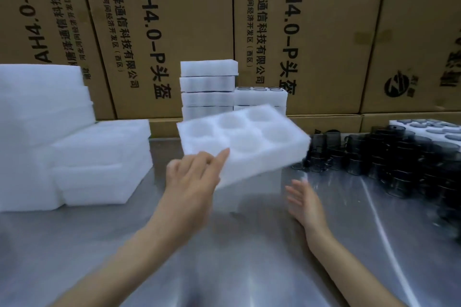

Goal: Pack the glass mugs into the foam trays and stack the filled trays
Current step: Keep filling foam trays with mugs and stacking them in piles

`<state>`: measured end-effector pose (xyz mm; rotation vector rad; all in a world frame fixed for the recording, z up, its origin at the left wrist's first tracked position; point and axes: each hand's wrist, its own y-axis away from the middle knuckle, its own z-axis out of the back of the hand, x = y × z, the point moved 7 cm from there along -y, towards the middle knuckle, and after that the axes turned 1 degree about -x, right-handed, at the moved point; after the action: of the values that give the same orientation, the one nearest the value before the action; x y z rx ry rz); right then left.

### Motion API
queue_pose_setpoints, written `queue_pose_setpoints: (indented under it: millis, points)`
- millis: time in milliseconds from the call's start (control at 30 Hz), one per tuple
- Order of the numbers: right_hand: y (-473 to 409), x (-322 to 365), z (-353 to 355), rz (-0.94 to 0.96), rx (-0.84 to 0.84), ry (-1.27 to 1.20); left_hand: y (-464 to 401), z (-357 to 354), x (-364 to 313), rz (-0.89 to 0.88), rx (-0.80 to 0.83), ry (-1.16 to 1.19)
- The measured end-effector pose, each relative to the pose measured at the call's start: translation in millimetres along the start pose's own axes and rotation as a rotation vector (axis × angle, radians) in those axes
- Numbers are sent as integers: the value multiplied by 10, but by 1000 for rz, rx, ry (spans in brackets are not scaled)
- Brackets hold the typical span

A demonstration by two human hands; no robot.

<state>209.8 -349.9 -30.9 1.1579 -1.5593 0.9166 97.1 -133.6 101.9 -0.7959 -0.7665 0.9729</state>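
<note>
A white foam tray (262, 149) with six round empty pockets hangs tilted above the steel table, its near left corner gripped by my left hand (192, 177). My right hand (303, 200) is open below the tray's right side, palm turned inward, touching nothing. Several dark glass mugs (399, 162) stand packed together on the table at the right. Two stacks of filled foam trays (209, 90) stand behind the held tray, and the lower right stack shows mug rims on top.
Piles of empty foam trays (74, 157) fill the left side of the steel table (224, 257). Another foam tray (429, 127) with pockets lies behind the mugs at far right. Tall printed cardboard boxes (162, 32) wall off the back.
</note>
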Motion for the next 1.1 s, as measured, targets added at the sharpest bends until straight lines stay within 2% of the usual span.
queue_pose_setpoints:
  millis: [100, 167, 267, 400, 500, 600, 667, 800, 1100]
  points:
    - [89, 130, 275, -154, -7, -398, 425, -226, -449, -82, 163, 155]
    - [161, 189, 403, -200, 17, -449, 591, -353, -613, -95, 223, 220]
    - [218, 163, 617, -200, 35, -137, 686, -470, -691, -101, 286, 303]
    - [298, 190, 811, -148, -21, 218, 779, -555, -717, -87, 417, 479]
    - [320, 338, 854, -13, -44, 364, 763, -516, -589, 54, 331, 639]
    - [279, 702, 1162, 281, -276, 587, 778, -506, -376, 208, 237, 672]
    - [213, 892, 1421, 406, -412, 749, 804, -535, -282, 300, 222, 722]
    - [-136, 826, 1699, 361, -392, 1063, 804, -623, -193, 447, 184, 824]
    - [-746, 636, 1937, 170, -264, 1407, 866, -787, -183, 511, 280, 881]
